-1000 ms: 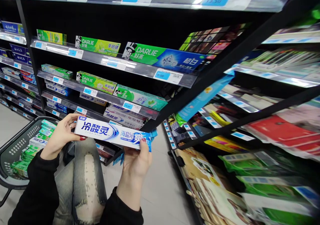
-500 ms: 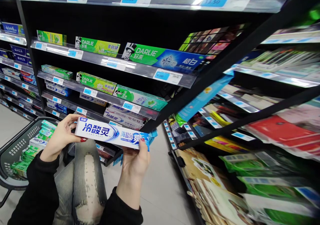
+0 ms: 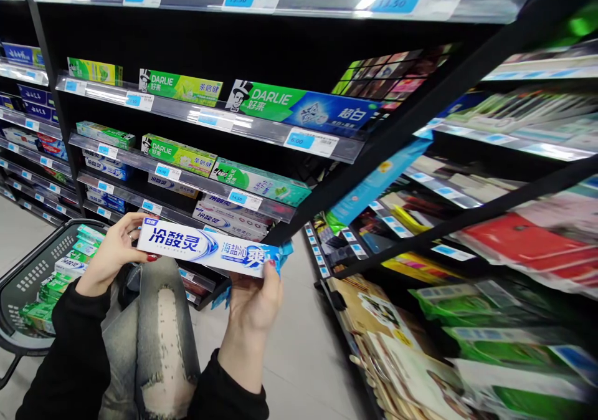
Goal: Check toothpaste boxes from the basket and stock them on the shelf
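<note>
Between my two hands, above my knees, is a white and blue toothpaste box with its printed front toward me. My left hand pinches its left end, thumb below and fingers on top. Around the right end, my right hand grips with the thumb on the front; the other fingers are mostly hidden behind the box. Beyond the box, more white toothpaste boxes lie on a lower shelf. A dark shopping basket stands left of my left arm, with several green and white toothpaste boxes inside.
Shelves in front carry green Darlie toothpaste boxes above price-tag strips. A black shelf post slants down at the right. Another rack there holds packaged goods and brown flat items. Pale floor lies between.
The toothpaste box has shifted very slightly left and its right end has turned a little. Both hands keep their grip, and the view is nearly the same.
</note>
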Motion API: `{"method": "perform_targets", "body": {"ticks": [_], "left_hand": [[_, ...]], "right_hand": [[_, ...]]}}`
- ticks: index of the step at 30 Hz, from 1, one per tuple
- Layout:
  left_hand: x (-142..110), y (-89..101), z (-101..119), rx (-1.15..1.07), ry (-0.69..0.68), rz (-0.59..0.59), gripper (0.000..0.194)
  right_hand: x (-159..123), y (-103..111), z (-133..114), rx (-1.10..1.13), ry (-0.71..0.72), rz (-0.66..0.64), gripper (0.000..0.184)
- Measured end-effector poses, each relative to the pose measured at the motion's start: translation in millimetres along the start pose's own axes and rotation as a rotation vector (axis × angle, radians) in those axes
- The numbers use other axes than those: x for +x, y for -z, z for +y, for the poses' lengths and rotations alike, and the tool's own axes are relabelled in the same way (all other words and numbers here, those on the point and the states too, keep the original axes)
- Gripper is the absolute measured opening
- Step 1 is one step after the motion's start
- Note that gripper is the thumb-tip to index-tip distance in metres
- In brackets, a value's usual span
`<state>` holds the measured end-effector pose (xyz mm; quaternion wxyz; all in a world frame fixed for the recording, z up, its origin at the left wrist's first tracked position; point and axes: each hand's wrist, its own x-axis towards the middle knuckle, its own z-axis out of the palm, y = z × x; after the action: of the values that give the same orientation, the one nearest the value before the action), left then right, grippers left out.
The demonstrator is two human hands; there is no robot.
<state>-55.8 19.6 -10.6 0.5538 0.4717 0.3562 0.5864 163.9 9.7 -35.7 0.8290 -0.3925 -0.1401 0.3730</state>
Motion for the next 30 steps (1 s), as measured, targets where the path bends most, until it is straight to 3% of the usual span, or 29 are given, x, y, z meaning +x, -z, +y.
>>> {"method": "perform_targets", "body": {"ticks": [11, 30], "left_hand": [[6.9, 13.8, -5.5, -0.064, 0.102, -0.001, 0.070], [5.7, 11.5, -3.7, -0.067, 0.104, 0.038, 0.070]], "right_hand": [[-14.1, -6.4, -7.6, -0.019, 0.056, -0.099, 0.037], [-18.5, -7.3, -12.1, -0.067, 0.060, -0.122, 0.037]]}}
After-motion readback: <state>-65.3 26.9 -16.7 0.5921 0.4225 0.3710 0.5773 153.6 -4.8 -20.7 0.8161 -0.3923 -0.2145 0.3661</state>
